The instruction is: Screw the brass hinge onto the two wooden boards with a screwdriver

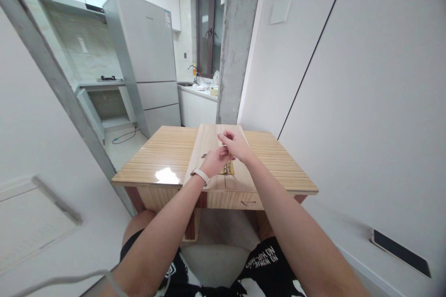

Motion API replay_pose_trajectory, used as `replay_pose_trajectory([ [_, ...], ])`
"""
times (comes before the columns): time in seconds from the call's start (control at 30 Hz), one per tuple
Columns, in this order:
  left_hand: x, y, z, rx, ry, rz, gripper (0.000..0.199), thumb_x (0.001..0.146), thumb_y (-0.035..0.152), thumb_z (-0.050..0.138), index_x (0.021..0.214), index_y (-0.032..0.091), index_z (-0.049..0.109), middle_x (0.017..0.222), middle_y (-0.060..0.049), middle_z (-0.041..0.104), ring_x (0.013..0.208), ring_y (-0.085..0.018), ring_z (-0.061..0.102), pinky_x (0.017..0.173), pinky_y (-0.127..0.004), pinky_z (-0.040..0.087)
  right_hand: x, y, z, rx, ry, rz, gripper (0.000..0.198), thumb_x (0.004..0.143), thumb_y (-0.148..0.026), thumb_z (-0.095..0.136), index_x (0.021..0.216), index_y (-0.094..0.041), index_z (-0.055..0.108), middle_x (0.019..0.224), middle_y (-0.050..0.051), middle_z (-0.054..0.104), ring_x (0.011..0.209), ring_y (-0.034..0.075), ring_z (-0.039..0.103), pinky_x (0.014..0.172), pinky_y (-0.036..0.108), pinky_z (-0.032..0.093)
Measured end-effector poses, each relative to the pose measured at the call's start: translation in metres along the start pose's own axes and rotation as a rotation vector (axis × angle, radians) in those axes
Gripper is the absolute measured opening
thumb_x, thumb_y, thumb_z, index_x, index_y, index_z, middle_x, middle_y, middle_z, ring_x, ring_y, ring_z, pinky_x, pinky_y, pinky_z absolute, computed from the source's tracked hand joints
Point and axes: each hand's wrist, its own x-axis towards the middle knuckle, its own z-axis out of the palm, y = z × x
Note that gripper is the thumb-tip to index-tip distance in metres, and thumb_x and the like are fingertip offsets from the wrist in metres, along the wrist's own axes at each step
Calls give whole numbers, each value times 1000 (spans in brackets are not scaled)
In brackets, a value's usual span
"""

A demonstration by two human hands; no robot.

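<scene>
Two pale wooden boards (209, 137) lie side by side on the wood-grain table (163, 148), a narrow seam between them. A gold-coloured metal hinge (229, 168) spans that seam, partly covered by my hands. My left hand (216, 160), with a white band at the wrist, is closed just above the hinge, fingertips pinched. My right hand (237, 145) is also closed in a pinch, right beside the left one and slightly farther back. Whatever sits between the fingers is too small or hidden to name. On the left board lies a small dark cluster (204, 155), its kind unclear.
Below the tabletop is a drawer with a metal handle (248, 203). A grey fridge (149, 46) and a sink counter (198, 102) stand beyond the table. White walls rise close on both sides. A dark flat device (400, 253) is at the lower right.
</scene>
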Motion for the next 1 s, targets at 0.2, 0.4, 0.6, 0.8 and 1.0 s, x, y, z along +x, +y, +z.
replay_pose_trajectory([
  [0.2, -2, -7, 10, 114, 133, -25, 15, 83, 21, 68, 97, 16, 69, 91, -7, 77, 84, -19, 71, 76, -29, 55, -18, -20, -19, -840, 135, 28, 35, 94, -51, 55, 91, -18, 64, 87, 13, 69, 84, 25, 63, 76, 35, 44],
  [0.4, -2, -7, 21, 234, 223, 5, 14, 80, 23, 69, 93, 18, 66, 79, -2, 71, 71, -14, 65, 68, -25, 49, -22, -37, -25, -1036, 11, 122, 40, 97, -49, 55, 93, -13, 71, 92, 20, 71, 92, 30, 68, 79, 36, 46],
  [0.6, 0, 3, 12, 237, 163, -23, 25, 74, 16, 71, 98, 16, 66, 77, -1, 69, 69, -14, 63, 66, -24, 48, -23, -38, -20, -1061, -146, 12, 19, 96, -26, 55, 95, -14, 69, 92, 17, 72, 87, 28, 68, 73, 34, 44],
  [0.8, 5, -2, -2, -30, -48, -10, 33, 81, 17, 70, 113, 14, 64, 109, -12, 72, 95, -19, 71, 86, -33, 56, -23, -38, -34, -1023, -269, -165, 14, 88, -11, 58, 97, -19, 65, 97, 12, 70, 88, 24, 64, 73, 31, 40],
  [1.0, 10, -4, 0, -194, -148, 31, 32, 86, 7, 60, 117, 14, 61, 117, -13, 72, 109, -20, 69, 105, -40, 52, -21, -35, -50, -858, -364, -263, 20, 83, -3, 54, 86, -21, 61, 95, 7, 68, 87, 20, 60, 73, 29, 38],
])
